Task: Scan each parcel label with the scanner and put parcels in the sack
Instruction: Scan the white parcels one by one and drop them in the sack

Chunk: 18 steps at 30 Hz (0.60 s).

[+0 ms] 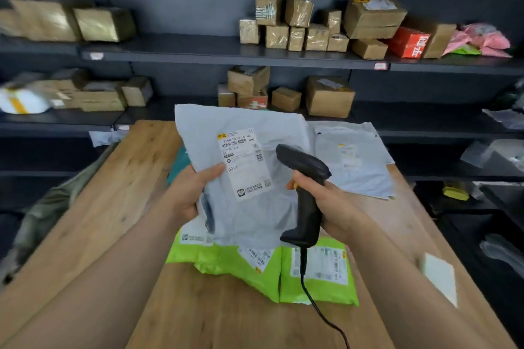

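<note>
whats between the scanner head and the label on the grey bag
Head view: nothing stands between them; only bare plastic of the grey mailer bag separates the scanner from the label.

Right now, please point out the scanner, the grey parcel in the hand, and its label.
scanner (307, 212): head view, on its black handle.
grey parcel (255, 215): head view, on the wrinkled lower part.
label (245, 163): head view, middle of the white sticker.
</note>
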Available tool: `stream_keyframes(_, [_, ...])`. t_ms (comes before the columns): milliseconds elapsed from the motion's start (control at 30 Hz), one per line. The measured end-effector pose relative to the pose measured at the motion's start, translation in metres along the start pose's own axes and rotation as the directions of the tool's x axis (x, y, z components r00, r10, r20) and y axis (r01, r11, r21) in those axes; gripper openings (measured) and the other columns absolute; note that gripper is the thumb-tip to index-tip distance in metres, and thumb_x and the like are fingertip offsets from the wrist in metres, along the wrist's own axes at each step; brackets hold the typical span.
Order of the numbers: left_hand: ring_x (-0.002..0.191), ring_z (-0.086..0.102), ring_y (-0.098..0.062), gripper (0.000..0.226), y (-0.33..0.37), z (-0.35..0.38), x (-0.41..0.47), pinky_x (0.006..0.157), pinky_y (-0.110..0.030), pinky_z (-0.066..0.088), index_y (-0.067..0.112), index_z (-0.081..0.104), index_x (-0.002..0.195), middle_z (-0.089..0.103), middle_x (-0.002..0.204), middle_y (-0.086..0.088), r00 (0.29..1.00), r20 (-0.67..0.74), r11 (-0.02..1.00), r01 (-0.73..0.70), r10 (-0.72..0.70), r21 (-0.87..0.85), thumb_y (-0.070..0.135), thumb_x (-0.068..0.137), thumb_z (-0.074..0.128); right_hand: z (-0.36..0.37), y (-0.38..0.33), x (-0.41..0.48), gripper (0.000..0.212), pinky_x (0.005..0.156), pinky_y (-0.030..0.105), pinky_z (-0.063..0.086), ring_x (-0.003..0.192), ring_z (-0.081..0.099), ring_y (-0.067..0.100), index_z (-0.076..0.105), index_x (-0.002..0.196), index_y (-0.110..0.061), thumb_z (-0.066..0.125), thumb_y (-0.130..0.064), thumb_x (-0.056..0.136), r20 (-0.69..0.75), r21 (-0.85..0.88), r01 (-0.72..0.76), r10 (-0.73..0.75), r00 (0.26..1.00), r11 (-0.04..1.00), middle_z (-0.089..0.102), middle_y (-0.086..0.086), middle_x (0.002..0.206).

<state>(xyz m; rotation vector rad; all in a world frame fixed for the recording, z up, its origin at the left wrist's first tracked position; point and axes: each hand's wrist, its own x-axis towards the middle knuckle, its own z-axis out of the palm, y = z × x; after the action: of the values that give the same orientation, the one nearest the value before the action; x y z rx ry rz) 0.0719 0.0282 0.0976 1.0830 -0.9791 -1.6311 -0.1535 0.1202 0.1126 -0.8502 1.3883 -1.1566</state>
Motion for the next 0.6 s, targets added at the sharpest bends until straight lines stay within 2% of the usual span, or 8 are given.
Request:
stream_keyframes(100, [0.101,0.069,-0.022,0.03,0.005,-0.048,-0.037,0.085,-0.034,0.057,0.009,0.064,0.119,0.07,0.116,-0.01,0.994,-0.113,1.0,0.004,-0.003,0.009,0.012,0.089,0.064,0.049,0.017,-0.007,0.022,0.071,0.025,0.041,0.071,0.056,0.008,0.065,0.075,-0.015,0.064,-0.03,0.092,0.098,0.018,0.002,-0.003,0.995,1.0,0.06,-0.005,0.072])
stream_keyframes(167, [0.105,0.067,-0.023,0.028,0.014,-0.086,-0.063,0.088,-0.036,0.055,0.013,0.064,0.118,0.07,0.116,-0.006,0.979,-0.197,0.997,-0.044,0.055,0.058,0.011,0.09,0.063,0.087,0.026,-0.01,0.018,0.073,0.023,0.045,0.071,0.061,0.007,0.067,0.078,-0.015,0.065,-0.027,0.091,0.157,0.021,-0.007,0.004,0.988,1.0,0.065,-0.005,0.076])
stream_keyframes(233, [0.099,0.07,-0.02,0.023,0.023,-0.122,-0.087,0.084,-0.035,0.054,0.017,0.064,0.113,0.073,0.108,-0.002,0.958,-0.271,0.992,-0.069,0.097,0.108,0.008,0.092,0.061,0.13,0.029,-0.015,0.014,0.072,0.024,0.05,0.072,0.066,0.008,0.069,0.083,-0.014,0.067,-0.026,0.09,0.22,0.031,-0.034,0.027,0.975,0.999,0.071,-0.005,0.079])
stream_keyframes(300, [0.083,0.072,-0.013,0.021,0.033,-0.161,-0.11,0.07,-0.027,0.055,0.016,0.064,0.106,0.075,0.092,0.004,0.932,-0.347,0.987,-0.06,0.108,0.148,0.003,0.093,0.054,0.174,0.029,-0.019,0.013,0.074,0.029,0.053,0.078,0.069,0.013,0.071,0.089,-0.012,0.068,-0.025,0.089,0.278,0.031,-0.058,0.047,0.96,0.998,0.074,-0.002,0.083])
stream_keyframes(333, [0.08,0.071,-0.014,0.024,0.038,-0.181,-0.119,0.068,-0.027,0.054,0.015,0.063,0.105,0.074,0.09,0.003,0.916,-0.387,0.986,-0.048,0.107,0.159,-0.001,0.092,0.051,0.197,0.028,-0.022,0.015,0.077,0.031,0.054,0.081,0.069,0.016,0.071,0.092,-0.011,0.069,-0.025,0.089,0.301,0.028,-0.065,0.054,0.952,0.997,0.074,0.001,0.086])
stream_keyframes(400, [0.086,0.066,-0.02,0.031,0.046,-0.225,-0.136,0.072,-0.03,0.051,0.013,0.061,0.106,0.071,0.095,-0.002,0.884,-0.456,0.981,-0.018,0.105,0.191,-0.006,0.088,0.044,0.246,0.03,-0.026,0.02,0.082,0.035,0.054,0.087,0.069,0.021,0.071,0.1,-0.009,0.071,-0.026,0.087,0.334,0.011,-0.064,0.056,0.941,0.998,0.074,0.005,0.094])
stream_keyframes(500, [0.081,0.061,-0.02,0.028,0.062,-0.296,-0.16,0.066,-0.028,0.048,0.015,0.06,0.093,0.066,0.089,-0.002,0.846,-0.517,0.963,0.018,0.129,0.27,-0.007,0.086,0.042,0.325,0.037,-0.03,0.023,0.089,0.04,0.053,0.093,0.069,0.024,0.072,0.102,-0.015,0.075,-0.029,0.084,0.374,-0.023,-0.056,0.06,0.926,0.998,0.074,0.006,0.097])
stream_keyframes(600, [0.091,0.061,-0.014,0.025,0.081,-0.382,-0.182,0.07,-0.027,0.048,0.017,0.058,0.107,0.065,0.101,0.005,0.834,-0.533,0.943,0.05,0.142,0.33,0.0,0.089,0.052,0.41,0.045,-0.038,0.02,0.088,0.039,0.052,0.091,0.067,0.023,0.071,0.098,-0.016,0.073,-0.033,0.086,0.428,-0.058,-0.07,0.088,0.899,0.996,0.072,0.003,0.091])
